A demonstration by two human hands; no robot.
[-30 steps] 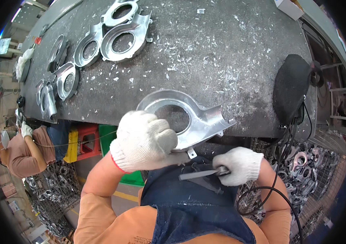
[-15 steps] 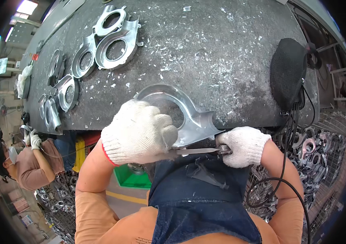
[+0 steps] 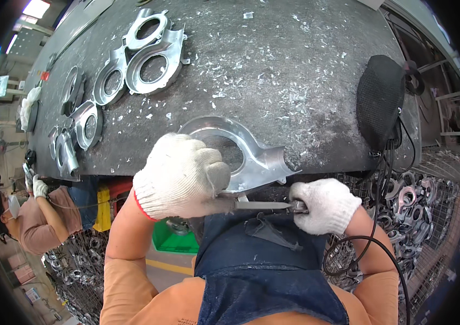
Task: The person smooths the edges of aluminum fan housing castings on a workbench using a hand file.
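Observation:
A silvery ring-shaped metal casting (image 3: 260, 162) with a flared side outlet lies at the table's near edge. My left hand (image 3: 184, 176), in a white knit glove, is closed over its left side; the fingertips are hidden beneath the fist. In my right hand (image 3: 327, 206), also gloved and closed, is the metal handle end of a flat file (image 3: 262, 206). The blade points left, just below the casting's near edge, and its far end reaches my left glove. I cannot tell whether the blade touches the casting.
Several similar castings (image 3: 154, 70) rest at the table's left. Metal shavings litter the dark table (image 3: 214, 32). A black mesh bag (image 3: 379, 103) with cables stands at right. Wire baskets of castings (image 3: 406, 211) flank me. A green bin (image 3: 173, 238) sits below; another person (image 3: 40, 216) works at far left.
My right hand and the file have dropped slightly toward me, widening the gap below the casting's edge. My left hand keeps its hold, and the casting has barely shifted.

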